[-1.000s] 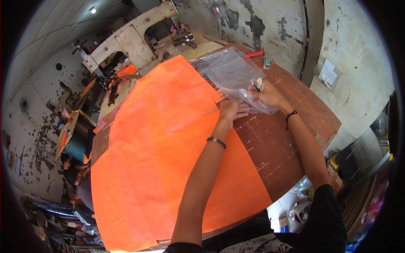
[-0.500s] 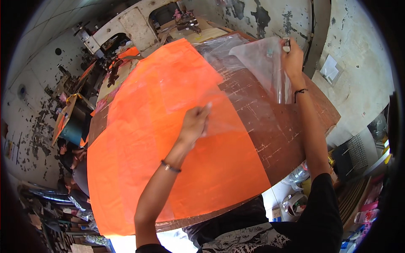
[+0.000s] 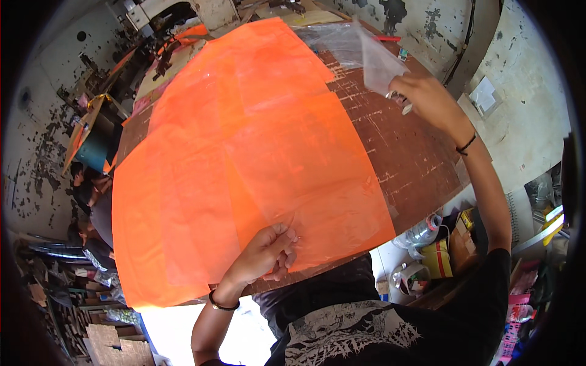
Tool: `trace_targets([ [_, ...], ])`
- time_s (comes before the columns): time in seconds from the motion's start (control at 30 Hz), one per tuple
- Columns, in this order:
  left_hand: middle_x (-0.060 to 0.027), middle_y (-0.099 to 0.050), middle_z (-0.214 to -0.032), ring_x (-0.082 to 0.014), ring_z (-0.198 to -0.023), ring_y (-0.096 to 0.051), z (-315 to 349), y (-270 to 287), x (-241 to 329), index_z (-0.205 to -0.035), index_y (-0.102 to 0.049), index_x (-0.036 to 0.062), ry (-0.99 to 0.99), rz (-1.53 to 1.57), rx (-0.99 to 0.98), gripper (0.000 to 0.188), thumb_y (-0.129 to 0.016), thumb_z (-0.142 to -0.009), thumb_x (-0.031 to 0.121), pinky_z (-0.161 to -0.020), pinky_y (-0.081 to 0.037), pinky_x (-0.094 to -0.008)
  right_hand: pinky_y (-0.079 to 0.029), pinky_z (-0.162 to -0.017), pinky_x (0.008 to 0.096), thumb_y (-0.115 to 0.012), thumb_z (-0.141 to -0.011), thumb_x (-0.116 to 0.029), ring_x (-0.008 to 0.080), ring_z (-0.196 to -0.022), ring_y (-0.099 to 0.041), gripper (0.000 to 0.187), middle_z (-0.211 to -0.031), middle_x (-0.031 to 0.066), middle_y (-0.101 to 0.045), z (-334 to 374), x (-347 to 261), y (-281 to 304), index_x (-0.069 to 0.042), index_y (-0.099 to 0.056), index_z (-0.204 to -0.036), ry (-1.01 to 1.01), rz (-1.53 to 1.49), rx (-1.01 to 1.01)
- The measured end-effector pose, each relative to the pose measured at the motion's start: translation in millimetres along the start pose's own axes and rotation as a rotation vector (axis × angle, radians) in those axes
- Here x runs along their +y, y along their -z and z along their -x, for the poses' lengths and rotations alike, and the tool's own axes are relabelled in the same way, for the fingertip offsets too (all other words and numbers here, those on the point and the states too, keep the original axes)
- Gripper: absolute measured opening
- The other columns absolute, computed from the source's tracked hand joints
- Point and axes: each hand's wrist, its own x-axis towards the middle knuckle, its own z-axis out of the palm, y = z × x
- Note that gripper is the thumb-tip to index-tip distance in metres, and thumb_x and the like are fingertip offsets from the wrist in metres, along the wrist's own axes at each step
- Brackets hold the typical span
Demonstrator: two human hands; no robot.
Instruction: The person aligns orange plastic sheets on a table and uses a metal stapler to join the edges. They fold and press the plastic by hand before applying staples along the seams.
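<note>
A large orange sheet of fabric (image 3: 143,244) lies spread over the brown table. Clear plastic sheets rest on top of it. Near the table's front edge my left hand (image 3: 267,251) is closed, pinching the near end of a clear plastic sheet (image 3: 329,226) that lies over the fabric. Farther back on the right, my right hand (image 3: 430,100) is closed on another piece of clear plastic (image 3: 378,58), which hangs raised above the table. A small shiny thing (image 3: 400,104) shows at its fingers; I cannot make out its kind.
The brown table (image 3: 403,152) has a scratched top. More clear plastic (image 3: 332,39) and a red object (image 3: 388,38) lie at its far side. Sewing machines (image 3: 177,15) stand behind. Two people (image 3: 91,195) sit at the left. A plastic bottle (image 3: 421,232) and a bin are below right.
My left hand has drawn a clear plastic sheet toward me, down to the fabric's near edge. My right hand has come lower and nearer, with plastic still in it. The view has shifted.
</note>
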Motion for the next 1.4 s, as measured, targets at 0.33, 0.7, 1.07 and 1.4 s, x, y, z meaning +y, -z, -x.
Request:
trace_targets([
  [0.33, -0.0071, -0.051, -0.058, -0.0155, -0.042, -0.049, 25, -6, 9, -0.079, -0.052, 0.0011, -0.146, -0.754, 0.533, 0.033, -0.060, -0.091, 0.031, -0.040, -0.037, -0.0309, -0.048, -0.071, 0.0424, -0.054, -0.078, 0.001, 0.0342, -0.087, -0.062, 0.013, -0.092, 0.0126, -0.064, 39, -48, -35, -0.003, -0.056, -0.091, -0.235, -0.077, -0.165],
  [0.7, -0.0192, -0.022, -0.152, -0.0348, -0.141, -0.020, -25, -51, -20, -0.141, -0.041, 0.0145, -0.596, -1.278, 0.431, 0.071, -0.062, -0.082, 0.048, -0.114, -0.011, -0.0521, -0.048, -0.066, 0.0458, -0.058, -0.079, -0.004, 0.0387, -0.079, -0.061, 0.020, -0.082, 0.0158, -0.062, 74, -29, -50, -0.006, -0.055, -0.099, -0.571, 0.082, -0.021],
  [1.07, -0.0214, -0.024, -0.151, -0.0359, -0.141, -0.020, -16, -40, -30, -0.141, -0.040, 0.0120, -0.574, -1.226, 0.513, 0.082, -0.069, -0.074, 0.051, -0.114, -0.012, -0.0525, -0.046, -0.067, 0.0355, -0.068, -0.080, -0.007, 0.0267, -0.073, -0.062, 0.021, -0.079, 0.0142, -0.063, 113, -156, -12, -0.001, -0.061, -0.099, -0.791, -0.534, -0.017],
  [1.4, -0.0194, -0.022, -0.152, -0.0320, -0.142, -0.017, 109, 51, -69, -0.144, -0.028, -0.0004, -0.102, -1.262, 0.680, 0.127, -0.083, -0.043, 0.054, -0.115, -0.010, -0.0533, -0.036, -0.102, 0.0388, -0.069, -0.079, -0.007, 0.0364, -0.135, -0.036, 0.025, -0.137, 0.0211, -0.048, 162, -214, -43, -0.001, -0.045, -0.085, -0.838, -0.593, 0.116],
])
